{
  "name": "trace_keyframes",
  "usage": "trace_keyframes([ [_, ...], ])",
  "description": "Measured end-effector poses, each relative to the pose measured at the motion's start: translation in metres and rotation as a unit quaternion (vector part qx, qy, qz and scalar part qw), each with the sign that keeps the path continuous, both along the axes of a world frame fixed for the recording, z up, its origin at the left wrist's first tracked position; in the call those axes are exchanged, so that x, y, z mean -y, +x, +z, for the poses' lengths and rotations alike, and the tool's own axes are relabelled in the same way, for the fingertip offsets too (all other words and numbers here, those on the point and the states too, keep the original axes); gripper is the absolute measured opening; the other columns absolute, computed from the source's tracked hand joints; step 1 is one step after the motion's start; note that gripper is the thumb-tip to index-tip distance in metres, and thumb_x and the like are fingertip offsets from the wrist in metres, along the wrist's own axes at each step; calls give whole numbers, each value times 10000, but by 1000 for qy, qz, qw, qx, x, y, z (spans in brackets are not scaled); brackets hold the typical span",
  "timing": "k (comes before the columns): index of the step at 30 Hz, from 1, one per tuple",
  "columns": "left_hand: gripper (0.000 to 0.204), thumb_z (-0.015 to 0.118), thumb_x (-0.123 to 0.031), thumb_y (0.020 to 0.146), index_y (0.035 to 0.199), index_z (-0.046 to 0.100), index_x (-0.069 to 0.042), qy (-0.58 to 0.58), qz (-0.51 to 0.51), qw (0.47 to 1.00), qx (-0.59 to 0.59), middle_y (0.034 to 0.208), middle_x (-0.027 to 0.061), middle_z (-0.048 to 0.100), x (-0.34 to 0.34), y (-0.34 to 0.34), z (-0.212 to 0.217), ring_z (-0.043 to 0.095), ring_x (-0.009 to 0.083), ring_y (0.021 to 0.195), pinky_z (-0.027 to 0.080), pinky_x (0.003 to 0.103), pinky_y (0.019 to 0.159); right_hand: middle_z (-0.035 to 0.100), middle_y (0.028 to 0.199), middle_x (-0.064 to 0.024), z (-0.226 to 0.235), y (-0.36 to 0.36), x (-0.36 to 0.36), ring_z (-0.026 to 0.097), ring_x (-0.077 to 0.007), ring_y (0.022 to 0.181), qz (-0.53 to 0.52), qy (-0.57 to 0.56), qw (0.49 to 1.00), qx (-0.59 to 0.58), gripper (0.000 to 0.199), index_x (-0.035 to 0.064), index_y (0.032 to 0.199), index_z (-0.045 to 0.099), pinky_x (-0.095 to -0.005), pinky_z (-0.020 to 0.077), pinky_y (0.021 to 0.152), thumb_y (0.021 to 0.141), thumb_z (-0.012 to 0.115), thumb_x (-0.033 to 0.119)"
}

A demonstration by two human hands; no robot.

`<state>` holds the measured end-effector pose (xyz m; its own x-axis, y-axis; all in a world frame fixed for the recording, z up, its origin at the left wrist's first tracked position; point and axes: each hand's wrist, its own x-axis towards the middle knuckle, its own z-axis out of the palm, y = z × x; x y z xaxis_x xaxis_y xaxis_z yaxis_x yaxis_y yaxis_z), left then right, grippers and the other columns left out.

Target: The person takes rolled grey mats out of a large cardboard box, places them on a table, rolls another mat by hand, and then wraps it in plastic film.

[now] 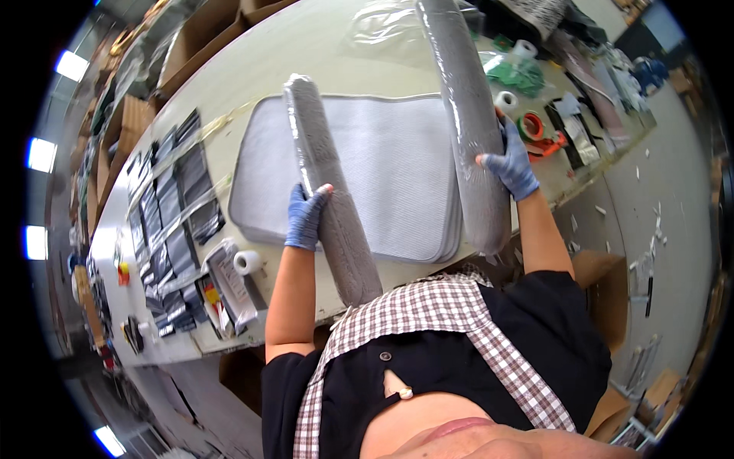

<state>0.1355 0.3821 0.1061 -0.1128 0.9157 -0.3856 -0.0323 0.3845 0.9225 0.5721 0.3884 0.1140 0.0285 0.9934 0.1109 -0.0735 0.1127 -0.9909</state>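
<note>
A person is gripping two plastic-wrapped grey rolled mats — left hand (306,218) clasping the left roll (330,191), right hand (511,164) clasping the right roll (468,122) — both running lengthwise away from the near edge, above the stacked flat mats (397,176) mid-tabletop.

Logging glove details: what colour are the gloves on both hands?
Blue, on the left hand and right hand; head view.

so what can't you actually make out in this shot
- Head view: the far end of the right rolled grey mat is cut off by the top edge.
- The right hand palm is hidden behind that roll.
- The left hand fingers wrap behind the left rolled grey mat, so they are hidden.
- The flat packets at the table edge are too small and warped to identify.
</note>
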Motion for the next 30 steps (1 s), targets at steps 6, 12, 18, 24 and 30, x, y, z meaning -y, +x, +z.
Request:
trace_keyframes([
  [6,548,751,-382,908,1232,556,14,79,-120,988,56,1062,74,647,-70,154,61,605,122,912,522,309,795,517,1462,-180,22,84,-37,517,-268,1319,-126,21,952,279,913,-8,1510,373,-347,408,1099,746,824,204],
  [12,961,735,-525,862,1504,331,65,244,-199,898,-308,1473,276,415,-45,161,47,388,387,1392,324,432,1159,553,1400,-236,-17,89,-23,561,-351,1263,-93,117,929,339,705,-8,1421,500,-389,428,1070,899,728,407],
  [18,999,834,-479,778,1449,367,95,8,351,899,-263,1406,260,491,37,-33,-87,506,355,1281,439,398,1062,386,1475,-269,-40,-5,51,406,-417,1349,-99,36,823,558,1049,100,1550,289,-489,351,1132,718,858,393],
  [24,799,828,-402,812,1339,477,84,-174,405,896,48,1306,236,570,57,-70,-105,605,302,1104,524,437,932,291,1494,-329,-48,-20,30,333,-476,1375,-132,-54,806,574,1213,170,1599,121,-533,325,1147,671,889,312],
  [30,523,725,-221,919,1306,513,61,-67,397,906,133,1276,217,586,-9,-58,-85,636,306,1063,569,435,855,305,1496,-303,-45,-14,20,371,-468,1361,-144,-83,800,576,1196,177,1601,97,-508,343,1150,682,860,239],
])
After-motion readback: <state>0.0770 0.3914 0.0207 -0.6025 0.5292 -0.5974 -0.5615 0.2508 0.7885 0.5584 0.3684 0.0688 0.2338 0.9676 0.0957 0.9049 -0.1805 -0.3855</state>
